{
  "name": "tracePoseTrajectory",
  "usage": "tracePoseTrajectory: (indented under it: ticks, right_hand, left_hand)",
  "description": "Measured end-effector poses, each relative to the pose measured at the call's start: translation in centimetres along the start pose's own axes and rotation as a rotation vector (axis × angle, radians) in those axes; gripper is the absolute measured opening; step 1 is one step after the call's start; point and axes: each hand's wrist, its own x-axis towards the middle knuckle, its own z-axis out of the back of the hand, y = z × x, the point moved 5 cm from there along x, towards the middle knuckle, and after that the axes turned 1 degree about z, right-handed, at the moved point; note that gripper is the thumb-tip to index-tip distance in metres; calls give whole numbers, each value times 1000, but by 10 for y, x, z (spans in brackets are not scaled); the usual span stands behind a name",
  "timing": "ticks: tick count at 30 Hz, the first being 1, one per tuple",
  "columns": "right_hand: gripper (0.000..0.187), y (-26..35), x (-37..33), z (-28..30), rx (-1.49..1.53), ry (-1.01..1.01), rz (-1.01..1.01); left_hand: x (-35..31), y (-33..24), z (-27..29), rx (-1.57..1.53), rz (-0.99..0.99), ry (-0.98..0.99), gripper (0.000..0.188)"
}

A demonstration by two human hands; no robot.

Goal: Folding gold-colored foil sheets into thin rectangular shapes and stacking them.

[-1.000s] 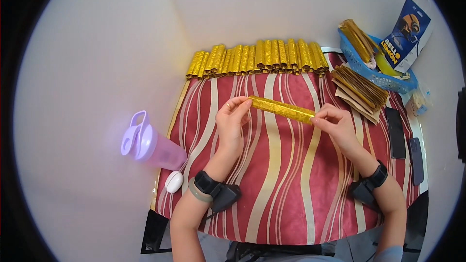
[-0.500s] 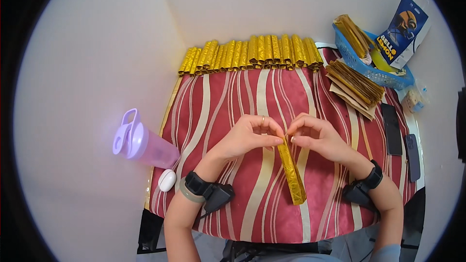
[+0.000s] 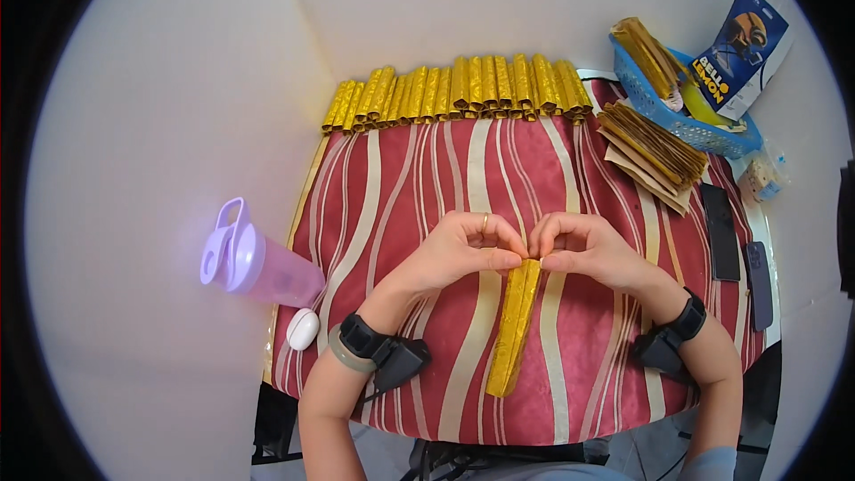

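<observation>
A shiny gold paper tube (image 3: 514, 330) hangs between my two hands, its lower end pointing toward me over the striped cloth. My left hand (image 3: 472, 245) pinches the tube's top end between thumb and fingers. From the other side, my right hand (image 3: 583, 249) pinches the same end, the fingertips of both hands nearly meeting. Along the far edge of the table lies a row of similar gold tubes (image 3: 445, 93), some stacked on others. To the right of that row sits a fanned pile of folded gold and brown paper sheets (image 3: 655, 151).
A red striped cloth (image 3: 419, 187) covers the table. At the left are a purple shaker bottle (image 3: 267, 263) and a white oval case (image 3: 304, 329). On the right are a blue basket (image 3: 663, 116) with papers, a blue printed packet (image 3: 739, 49), and two phones (image 3: 720, 232). Walls stand close around.
The tube's lower end has swung left, and the tube has turned so another side faces up. Both hands still pinch its top end, in almost the same place.
</observation>
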Motion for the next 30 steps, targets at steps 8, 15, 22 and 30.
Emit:
tracePoseTrajectory:
  ticks: [8,15,22,30]
  right_hand:
    - [8,6,0,0,-28,23,82]
    - [9,5,0,1,-85,62,97]
    - [9,2,1,-2,34,17,23]
    - [6,3,-2,2,-99,48,45]
  left_hand:
    - [-1,2,-3,-64,0,-15,13]
    - [1,4,-5,-100,-4,-7,13]
    - [1,3,-5,-65,-45,30,12]
    - [1,3,-8,-90,-43,0,13]
